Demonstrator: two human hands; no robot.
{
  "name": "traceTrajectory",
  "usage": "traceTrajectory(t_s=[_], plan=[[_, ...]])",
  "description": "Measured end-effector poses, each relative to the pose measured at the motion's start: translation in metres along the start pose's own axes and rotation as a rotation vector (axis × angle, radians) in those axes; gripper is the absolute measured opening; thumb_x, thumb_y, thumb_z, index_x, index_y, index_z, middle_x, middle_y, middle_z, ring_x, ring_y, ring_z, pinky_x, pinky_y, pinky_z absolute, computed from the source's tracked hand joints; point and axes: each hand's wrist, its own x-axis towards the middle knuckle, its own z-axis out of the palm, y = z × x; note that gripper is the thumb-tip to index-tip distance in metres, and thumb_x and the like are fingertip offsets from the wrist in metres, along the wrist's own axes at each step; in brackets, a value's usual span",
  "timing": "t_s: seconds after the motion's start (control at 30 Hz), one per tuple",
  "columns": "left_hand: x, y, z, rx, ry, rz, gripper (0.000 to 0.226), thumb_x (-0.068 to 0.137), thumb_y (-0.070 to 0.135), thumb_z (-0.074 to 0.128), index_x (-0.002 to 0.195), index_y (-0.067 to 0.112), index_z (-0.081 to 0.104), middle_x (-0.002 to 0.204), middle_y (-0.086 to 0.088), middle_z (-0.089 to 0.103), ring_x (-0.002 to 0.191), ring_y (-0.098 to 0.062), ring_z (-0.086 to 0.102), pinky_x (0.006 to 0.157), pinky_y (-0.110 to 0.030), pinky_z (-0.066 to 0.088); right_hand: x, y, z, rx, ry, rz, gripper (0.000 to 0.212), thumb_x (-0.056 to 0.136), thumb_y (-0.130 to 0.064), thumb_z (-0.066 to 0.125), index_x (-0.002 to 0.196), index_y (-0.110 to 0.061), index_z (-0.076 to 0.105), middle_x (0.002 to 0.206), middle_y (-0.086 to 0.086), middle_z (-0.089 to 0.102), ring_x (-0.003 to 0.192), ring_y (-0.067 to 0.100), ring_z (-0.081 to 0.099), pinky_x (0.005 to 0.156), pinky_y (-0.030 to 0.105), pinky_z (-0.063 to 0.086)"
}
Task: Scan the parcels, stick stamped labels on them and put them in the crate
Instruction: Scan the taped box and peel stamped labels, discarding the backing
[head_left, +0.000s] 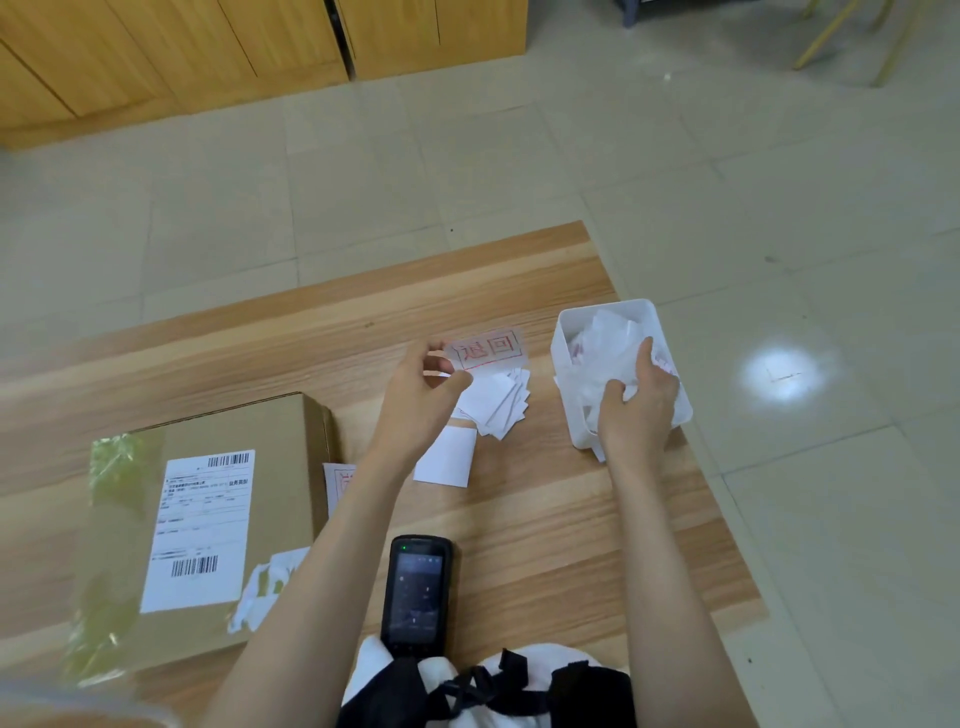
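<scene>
labelling looks to be the step in hand. the left grip (421, 395) pinches a stamped label (488, 351) by its left edge and holds it above the table (545, 519), red stamp facing the camera. the right grip (636, 410) curls round crumpled backing paper (605, 340) inside the white bin (563, 332) at the table's right edge, probably pushing waste down. the parcel (208, 509), a taped cardboard box with a printed shipping sheet on top, lies at the left, well apart from the raised label. no stamped label shows on its top face. the scanner (415, 592) lies on the near side with its screen lit and nobody holding it, so this parcel may be scanned already, though that cannot be told for sure. a loose pile of blank labels (498, 402) lies between the hands, and another stamped one (337, 480) peeks out just beside the box. sticking the label on and crating the parcel are left to do. no crate is in view.
</scene>
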Motion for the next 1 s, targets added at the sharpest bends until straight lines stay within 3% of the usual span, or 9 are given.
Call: traceTrajectory(t_s=[0.07, 0.2, 0.27, 0.33, 0.5, 0.57, 0.67, 0.77, 1.0], plan=[[-0.003, 0.0, -0.003, -0.055, 0.033, -0.009, 0.024, 0.084, 0.011, 0.063, 0.097, 0.03, 0.055, 0.077, 0.007, 0.053, 0.074, -0.014, 0.061, 0.071, -0.028, 0.051, -0.006, -0.003, -0.002, -0.044, 0.031, -0.044, 0.058, 0.094, -0.01, 0.042, 0.148, -0.028, 0.029, 0.152, 0.007, 0.024, 0.125, 0.018, 0.04, 0.076, 0.018, 0.028], [-0.01, 0.002, -0.014, -0.217, 0.06, -0.035, 0.022, 0.086, 0.002, 0.061, 0.093, 0.023, 0.058, 0.068, 0.006, 0.051, 0.064, -0.011, 0.062, 0.07, -0.021, 0.055, -0.025, -0.022, -0.003, 0.001, 0.089, -0.166, 0.069, 0.092, -0.017, 0.05, 0.151, -0.027, 0.016, 0.156, 0.003, 0.021, 0.126, 0.009, 0.035, 0.076, 0.013, 0.029], [-0.016, 0.002, -0.021, -0.261, 0.033, -0.037, 0.022, 0.087, 0.001, 0.06, 0.094, 0.021, 0.058, 0.068, 0.005, 0.053, 0.068, -0.012, 0.062, 0.072, -0.021, 0.055, -0.037, -0.037, 0.0, 0.149, -0.024, -0.178, 0.072, 0.09, -0.023, 0.059, 0.15, -0.028, 0.02, 0.144, -0.004, 0.042, 0.106, -0.001, 0.053, 0.083, 0.02, 0.041], [-0.023, 0.001, -0.03, -0.283, 0.012, -0.03, 0.021, 0.088, -0.001, 0.058, 0.099, 0.017, 0.058, 0.068, 0.003, 0.054, 0.068, -0.011, 0.06, 0.069, -0.018, 0.056, -0.052, -0.055, 0.007, 0.335, -0.235, -0.152, 0.059, 0.085, -0.026, 0.067, 0.139, -0.024, 0.044, 0.115, -0.015, 0.059, 0.078, -0.012, 0.058, 0.072, 0.01, 0.046], [-0.045, -0.008, -0.064, -0.277, -0.003, -0.024, 0.028, 0.088, -0.004, 0.058, 0.112, 0.01, 0.057, 0.076, -0.004, 0.051, 0.071, -0.018, 0.057, 0.063, -0.013, 0.053, -0.094, -0.078, 0.035, 0.474, -0.466, -0.168, 0.016, 0.085, -0.011, 0.068, 0.099, -0.015, 0.063, 0.091, -0.009, 0.065, 0.078, 0.0, 0.061, 0.068, 0.014, 0.049], [-0.055, -0.015, -0.082, -0.272, 0.017, -0.044, 0.034, 0.087, -0.004, 0.059, 0.119, 0.006, 0.055, 0.077, -0.007, 0.052, 0.068, -0.018, 0.056, 0.059, -0.013, 0.052, -0.111, -0.08, 0.046, 0.472, -0.479, -0.158, 0.01, 0.086, -0.008, 0.065, 0.096, -0.008, 0.063, 0.084, -0.008, 0.063, 0.068, -0.008, 0.059, 0.064, 0.01, 0.047], [-0.074, -0.033, -0.11, -0.273, 0.053, -0.091, 0.047, 0.085, 0.0, 0.065, 0.125, 0.015, 0.047, 0.077, -0.006, 0.062, 0.066, -0.016, 0.059, 0.063, -0.018, 0.053, -0.139, -0.081, 0.067, 0.487, -0.544, -0.091, 0.008, 0.089, -0.005, 0.061, 0.087, -0.013, 0.06, 0.082, -0.007, 0.06, 0.074, -0.001, 0.058, 0.074, 0.022, 0.049], [-0.092, -0.057, -0.141, -0.279, 0.153, -0.192, 0.051, 0.083, 0.009, 0.071, 0.125, 0.019, 0.043, 0.082, -0.006, 0.065, 0.068, -0.014, 0.059, 0.061, -0.019, 0.049, -0.167, -0.076, 0.091, 0.467, -0.582, -0.017, 0.009, 0.089, -0.006, 0.061, 0.089, -0.014, 0.058, 0.087, 0.001, 0.061, 0.083, 0.012, 0.056, 0.071, 0.023, 0.048], [-0.117, -0.115, -0.182, -0.067, 0.279, -0.42, 0.041, 0.08, 0.023, 0.073, 0.108, 0.015, 0.044, 0.081, -0.001, 0.058, 0.069, -0.015, 0.055, 0.06, -0.027, 0.041, -0.221, -0.046, 0.134, 0.23, -0.628, 0.069, 0.007, 0.088, -0.009, 0.061, 0.096, -0.01, 0.06, 0.09, 0.005, 0.061, 0.073, 0.009, 0.054, 0.062, 0.017, 0.041]])
